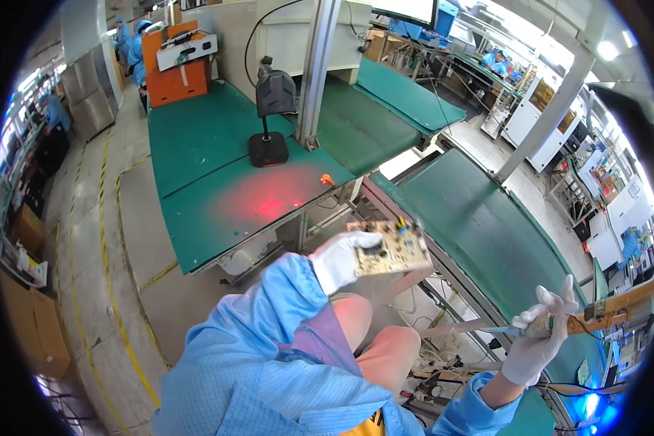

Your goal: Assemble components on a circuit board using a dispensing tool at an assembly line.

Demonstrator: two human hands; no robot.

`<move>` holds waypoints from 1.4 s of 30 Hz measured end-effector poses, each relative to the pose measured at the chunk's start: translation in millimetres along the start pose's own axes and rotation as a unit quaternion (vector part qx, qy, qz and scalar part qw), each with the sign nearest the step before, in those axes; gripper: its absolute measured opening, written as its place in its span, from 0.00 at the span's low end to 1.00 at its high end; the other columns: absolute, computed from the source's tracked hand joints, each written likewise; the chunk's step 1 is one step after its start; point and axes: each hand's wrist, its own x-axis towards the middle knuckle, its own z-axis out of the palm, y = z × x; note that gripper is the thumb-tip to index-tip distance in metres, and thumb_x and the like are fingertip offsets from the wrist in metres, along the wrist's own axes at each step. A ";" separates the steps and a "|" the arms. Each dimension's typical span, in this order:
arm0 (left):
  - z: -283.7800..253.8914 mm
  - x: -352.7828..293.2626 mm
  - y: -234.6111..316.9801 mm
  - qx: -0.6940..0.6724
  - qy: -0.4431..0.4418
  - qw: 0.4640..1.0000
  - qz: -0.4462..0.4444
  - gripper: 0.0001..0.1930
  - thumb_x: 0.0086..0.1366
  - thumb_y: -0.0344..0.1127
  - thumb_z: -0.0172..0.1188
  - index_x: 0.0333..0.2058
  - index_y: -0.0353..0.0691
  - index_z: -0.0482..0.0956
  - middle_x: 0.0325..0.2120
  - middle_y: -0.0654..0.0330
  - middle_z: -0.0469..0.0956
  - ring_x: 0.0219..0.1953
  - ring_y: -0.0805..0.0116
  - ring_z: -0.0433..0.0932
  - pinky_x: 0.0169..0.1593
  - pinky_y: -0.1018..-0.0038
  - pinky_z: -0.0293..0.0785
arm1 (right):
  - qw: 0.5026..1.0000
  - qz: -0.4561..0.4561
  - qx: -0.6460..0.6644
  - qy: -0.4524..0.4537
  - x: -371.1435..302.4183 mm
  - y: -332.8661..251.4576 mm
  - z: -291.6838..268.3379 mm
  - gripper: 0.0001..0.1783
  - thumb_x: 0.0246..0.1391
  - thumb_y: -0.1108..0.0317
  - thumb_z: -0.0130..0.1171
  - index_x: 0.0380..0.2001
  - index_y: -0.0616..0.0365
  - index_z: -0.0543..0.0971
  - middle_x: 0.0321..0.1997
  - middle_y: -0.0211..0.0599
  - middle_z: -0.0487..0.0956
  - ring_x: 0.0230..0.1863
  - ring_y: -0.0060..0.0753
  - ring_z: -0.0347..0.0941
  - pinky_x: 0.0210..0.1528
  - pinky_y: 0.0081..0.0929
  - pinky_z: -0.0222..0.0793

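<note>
My left hand [336,263], in a white glove, grips a tan circuit board [394,251] by its left edge, thumb on top. Small dark components and a yellow-and-blue part stand up from the board's face. Out to the right, my gloved right hand [542,336] is closed around something small that I cannot make out, with a finger or two raised. Right beside it a tan bar-like piece [618,304] reaches in from the right edge. Left of my hands, a black scanner on a stand [275,94] casts red light onto the green-topped table [203,182].
A small orange object [327,179] lies near the table's edge. An orange bin [178,81] carries a white device [187,51]. A green conveyor belt [479,218] runs along the right, with a metal post [318,73] ahead. Cables and fittings [436,389] hang below. Several people work far off.
</note>
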 end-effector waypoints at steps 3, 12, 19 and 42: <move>13.5 12.0 -28.8 0.031 -0.003 0.996 -0.082 0.21 0.68 0.28 0.54 0.58 0.30 0.68 0.52 0.47 0.77 0.51 0.55 0.80 0.58 0.62 0.76 | 0.999 0.002 0.023 -0.030 -0.5 -0.1 6.8 0.35 0.69 0.48 0.43 0.66 0.66 0.61 0.40 0.36 0.79 0.26 0.16 0.69 0.21 0.15 0.66; 40.4 7.8 -89.5 0.148 -0.083 0.979 -0.115 0.23 0.66 0.31 0.60 0.59 0.33 0.69 0.52 0.55 0.78 0.51 0.66 0.79 0.57 0.67 0.75 | 0.999 -0.022 0.036 -0.024 -6.8 3.5 23.2 0.33 0.70 0.46 0.41 0.60 0.67 0.68 0.34 0.37 0.78 0.17 0.19 0.68 0.15 0.14 0.64; 42.3 9.9 -105.3 0.183 -0.112 0.966 -0.143 0.30 0.64 0.28 0.62 0.64 0.36 0.64 0.58 0.56 0.73 0.59 0.65 0.72 0.64 0.68 0.67 | 0.998 -0.032 0.049 -0.021 -6.5 12.0 11.3 0.30 0.70 0.50 0.42 0.59 0.67 0.70 0.33 0.36 0.77 0.17 0.19 0.69 0.16 0.14 0.65; 66.3 -21.0 -123.1 0.332 -0.104 0.932 -0.098 0.33 0.62 0.33 0.67 0.63 0.34 0.64 0.52 0.58 0.76 0.55 0.70 0.74 0.58 0.71 0.73 | 0.996 -0.093 -0.004 -0.013 2.5 24.5 9.7 0.30 0.64 0.57 0.40 0.60 0.70 0.69 0.33 0.36 0.78 0.26 0.22 0.73 0.26 0.22 0.70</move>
